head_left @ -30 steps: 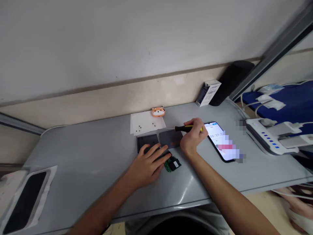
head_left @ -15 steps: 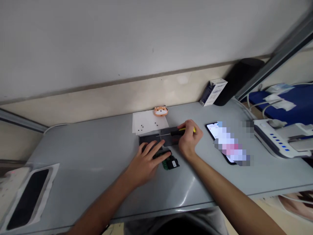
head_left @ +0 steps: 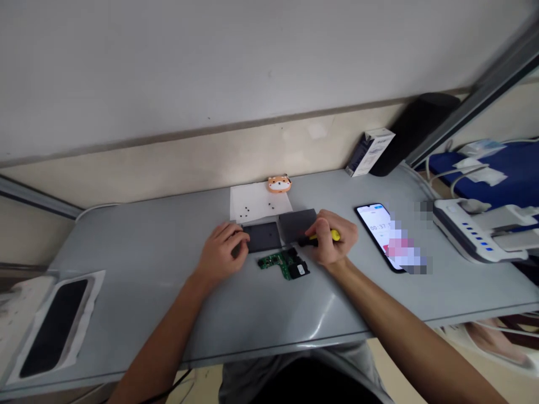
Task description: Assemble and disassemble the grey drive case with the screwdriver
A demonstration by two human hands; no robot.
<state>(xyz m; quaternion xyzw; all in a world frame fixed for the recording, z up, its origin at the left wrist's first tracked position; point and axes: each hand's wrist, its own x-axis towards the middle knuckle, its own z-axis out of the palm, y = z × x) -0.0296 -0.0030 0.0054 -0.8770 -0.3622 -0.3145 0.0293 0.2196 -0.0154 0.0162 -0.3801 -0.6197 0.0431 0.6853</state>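
Note:
My left hand point(head_left: 223, 249) has its fingers curled and pinched over the left edge of a dark plastic casing half point(head_left: 264, 237) lying flat on the desk. In my right hand point(head_left: 339, 247) is a screwdriver point(head_left: 310, 241) with a black and yellow handle, held low and pointing left; its tip is hard to make out. Beneath that hand's fingers, a second grey casing piece point(head_left: 298, 223) lies to the right of the first. A green circuit board point(head_left: 273, 261) with a black part at its right end rests just in front of both pieces.
Behind the casing, several tiny screws point(head_left: 247, 210) lie on white paper point(head_left: 248, 196) beside an orange animal-faced case point(head_left: 279, 184). A lit phone point(head_left: 374, 224) and a power strip point(head_left: 467, 230) are at right. A carton point(head_left: 370, 151) stands by the wall. Far left lies another phone point(head_left: 56, 325).
My left hand has moved left off the circuit board to the casing half's left edge, uncovering the board. My right hand has turned the screwdriver and brought it lower.

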